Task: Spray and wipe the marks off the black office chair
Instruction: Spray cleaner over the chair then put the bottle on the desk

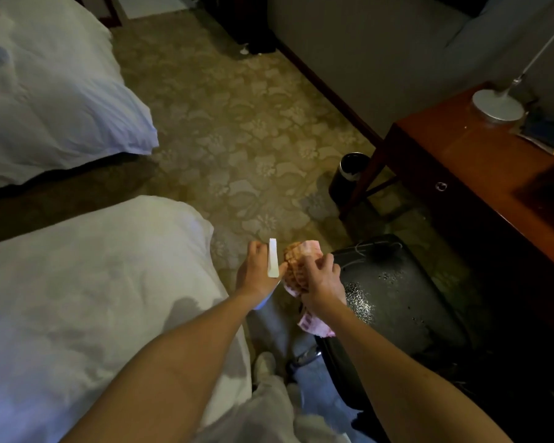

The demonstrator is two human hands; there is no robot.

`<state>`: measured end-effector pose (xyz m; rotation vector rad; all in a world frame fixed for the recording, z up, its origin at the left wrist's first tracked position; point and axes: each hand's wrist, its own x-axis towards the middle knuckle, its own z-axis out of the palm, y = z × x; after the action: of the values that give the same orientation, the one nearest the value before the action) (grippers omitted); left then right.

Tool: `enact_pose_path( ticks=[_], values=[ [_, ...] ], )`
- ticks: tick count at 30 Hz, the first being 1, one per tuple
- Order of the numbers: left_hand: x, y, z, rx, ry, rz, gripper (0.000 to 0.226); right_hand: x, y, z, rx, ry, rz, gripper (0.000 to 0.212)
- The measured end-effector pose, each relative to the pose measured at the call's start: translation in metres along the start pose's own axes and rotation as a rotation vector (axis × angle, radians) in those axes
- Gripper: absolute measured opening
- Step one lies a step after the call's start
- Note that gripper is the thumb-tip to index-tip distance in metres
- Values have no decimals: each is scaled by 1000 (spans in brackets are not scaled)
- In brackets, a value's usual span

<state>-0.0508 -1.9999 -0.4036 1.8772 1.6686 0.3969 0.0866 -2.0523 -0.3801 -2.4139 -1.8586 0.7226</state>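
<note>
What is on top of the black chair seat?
Glistening wet specks and thin white scribble marks lie on the chair seat. Its left edge is hidden under the right hand and the pink cloth.

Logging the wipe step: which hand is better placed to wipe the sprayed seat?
Right. The right hand grips the pink cloth at the chair seat, beside the droplets; the left hand holds the spray bottle.
</note>
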Motion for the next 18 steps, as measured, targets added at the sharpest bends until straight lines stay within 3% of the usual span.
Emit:
enact_pose_path(
  ticks=[18],
  values=[
    [67,20,6,-6,21,55,49,45,26,-15,4,24,33,68]
  ],
)
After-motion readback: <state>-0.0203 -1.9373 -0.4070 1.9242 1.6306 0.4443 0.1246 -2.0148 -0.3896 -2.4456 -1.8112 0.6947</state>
